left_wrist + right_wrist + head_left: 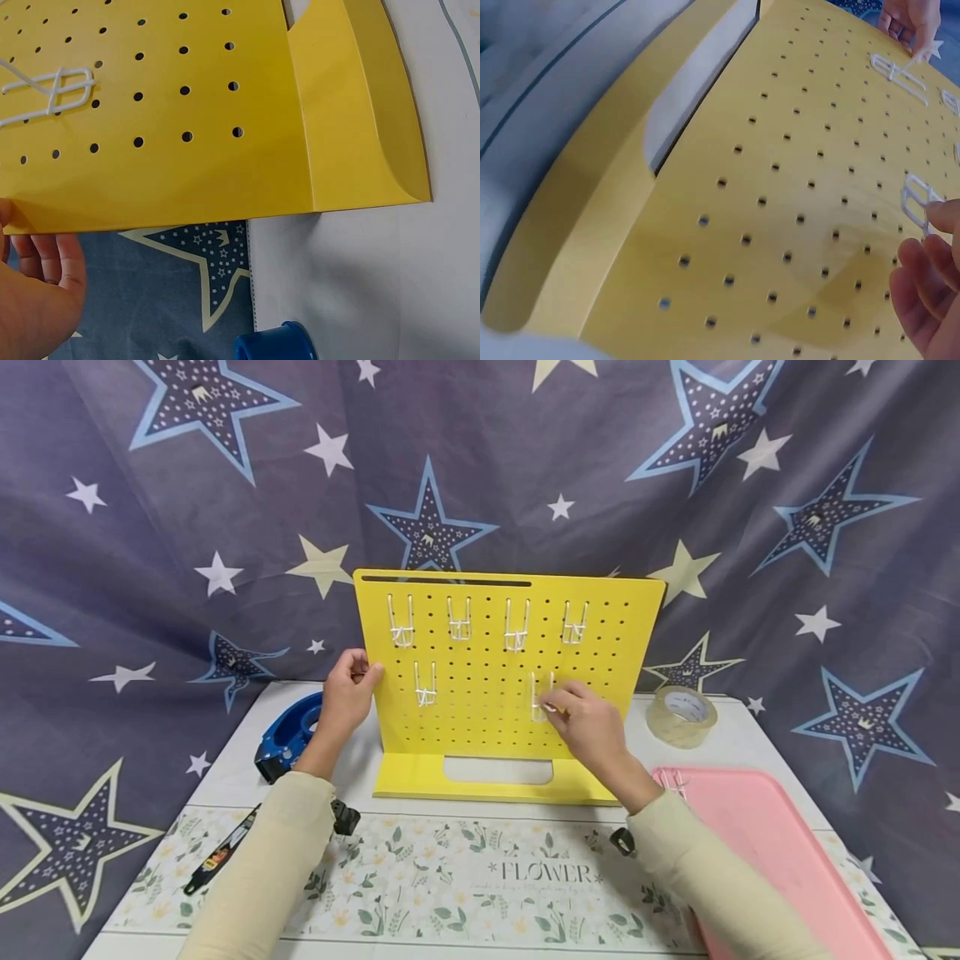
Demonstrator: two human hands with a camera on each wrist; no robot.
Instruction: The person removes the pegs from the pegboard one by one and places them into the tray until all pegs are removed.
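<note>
A yellow pegboard (480, 727) stands upright on its base on the table. At its left edge my left hand (348, 693) grips the board, thumb in front and fingers behind, as the left wrist view also shows. My right hand (588, 727) pinches a white wire hook (535, 693) against the lower right part of the board. In the right wrist view the thumb and fingers meet at that hook (915, 199); whether its ends sit in the holes cannot be seen. Several similar hooks hang in the upper row, and one hook (425, 685) hangs lower left.
On the right lies a pink tray (772, 835) with white wire hooks (672, 782) at its far left corner. Behind it sits a clear tape roll (681, 717). A blue tape dispenser (288, 735) stands left of the board. A star-patterned curtain (510, 468) hangs behind.
</note>
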